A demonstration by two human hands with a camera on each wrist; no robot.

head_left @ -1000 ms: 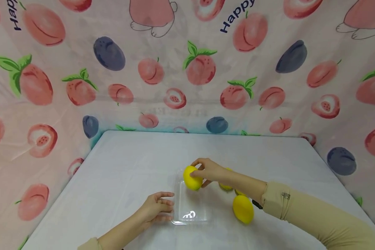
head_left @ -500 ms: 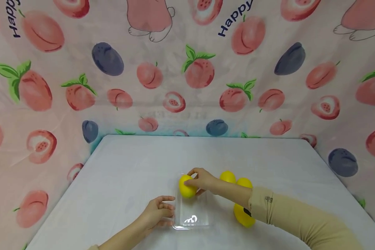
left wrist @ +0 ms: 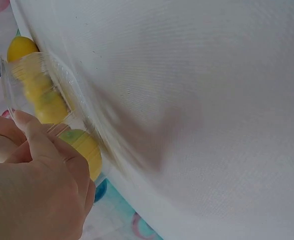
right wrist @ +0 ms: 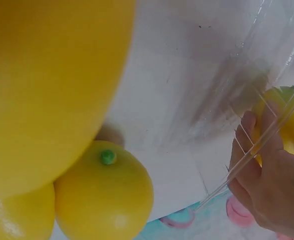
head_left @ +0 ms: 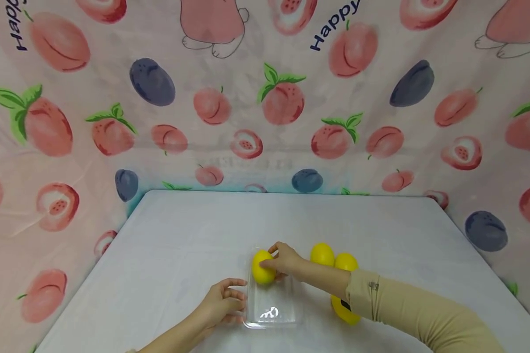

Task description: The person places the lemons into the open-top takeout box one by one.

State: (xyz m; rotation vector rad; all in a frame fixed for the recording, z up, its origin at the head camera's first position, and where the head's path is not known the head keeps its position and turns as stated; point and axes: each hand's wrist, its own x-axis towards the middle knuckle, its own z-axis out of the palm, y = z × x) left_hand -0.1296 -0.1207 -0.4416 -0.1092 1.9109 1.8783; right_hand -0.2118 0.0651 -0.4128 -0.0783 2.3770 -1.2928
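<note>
The box (head_left: 271,314) lies on the table (head_left: 190,230), left of three lemons (head_left: 346,261), with a fourth lemon (head_left: 259,270) at its far end.

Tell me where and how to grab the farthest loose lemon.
Probably pinch the farthest loose lemon round its bulging middle, coming from above and the far side, which shows clear; another lemon crowds its right and the right forearm hides its near end.

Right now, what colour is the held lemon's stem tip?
Green: the stem tip of the lemon shows best in the right wrist view.
</note>
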